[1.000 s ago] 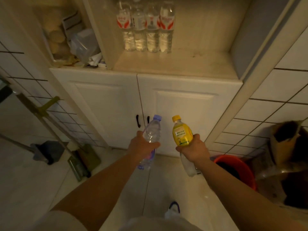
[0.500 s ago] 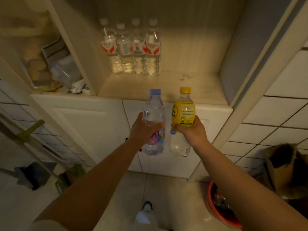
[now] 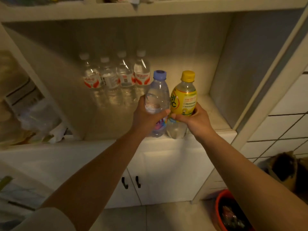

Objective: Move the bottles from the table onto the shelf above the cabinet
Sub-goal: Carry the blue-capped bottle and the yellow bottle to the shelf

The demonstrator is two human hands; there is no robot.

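My left hand (image 3: 147, 118) grips a clear water bottle with a blue cap (image 3: 157, 93). Beside it, my right hand (image 3: 195, 120) grips a bottle with a yellow label and yellow cap (image 3: 184, 97). Both bottles are upright and touch each other, with their bases at the front edge of the shelf (image 3: 215, 120) above the white cabinet (image 3: 175, 165). Whether they rest on the shelf I cannot tell. Several clear bottles with red-and-white labels (image 3: 116, 80) stand in a row at the back left of the shelf.
The right part of the shelf floor is bare up to its grey side wall (image 3: 240, 77). The left compartment holds bags and clutter (image 3: 31, 114). A red bucket (image 3: 233, 212) and a brown bag (image 3: 283, 170) stand on the floor at the right.
Both hands have risen and moved forward with their bottles, from in front of the cabinet doors to the shelf's front edge. The view has tilted upward.
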